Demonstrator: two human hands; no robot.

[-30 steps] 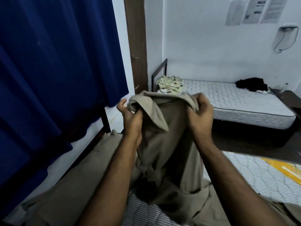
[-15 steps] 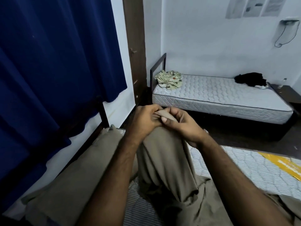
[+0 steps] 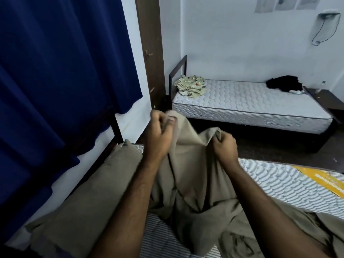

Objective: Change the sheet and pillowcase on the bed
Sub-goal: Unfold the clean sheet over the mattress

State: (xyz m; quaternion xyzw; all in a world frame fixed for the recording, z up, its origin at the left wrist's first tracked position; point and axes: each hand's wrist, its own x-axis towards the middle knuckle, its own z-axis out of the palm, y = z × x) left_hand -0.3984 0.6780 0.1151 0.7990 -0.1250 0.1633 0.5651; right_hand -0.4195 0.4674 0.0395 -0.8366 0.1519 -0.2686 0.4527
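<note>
**Finding the edge of the fresh sheet**

Gripping a bunched edge of the plain khaki cotton bed sheet (image 3: 188, 183), the fingers (image 3: 158, 121) of the left hand (image 3: 158, 135) are curled tight round the cloth just left of the frame's centre. The right hand (image 3: 224, 146), a little lower and to the right, pinches a second fold of the same edge, its fingers closed on the fabric. Between the two hands the cloth sags in a shallow dip, and below them it hangs in long folds and pools over the near bed's grey-and-white striped quilted mattress (image 3: 279, 183) at the bottom of the frame.

A long pillow in a matching khaki case (image 3: 93, 192) lies along the lower left, beside the dark metal bed frame (image 3: 116, 127) and under the deep blue curtain (image 3: 55, 71). An orange label (image 3: 320, 180) shows on the mattress at the right edge. Across the room, in the upper right, a second bare white mattress (image 3: 251, 101) carries a crumpled patterned cloth (image 3: 191, 86) and a black garment (image 3: 284, 84).

The step in hand seems to be working along the hem to find a corner, the sheet not yet spread. Next the hands would likely need to draw apart along the edge, lift the cloth clear of its own folds, and lay it toward the head of the bed without dragging the pillow.
</note>
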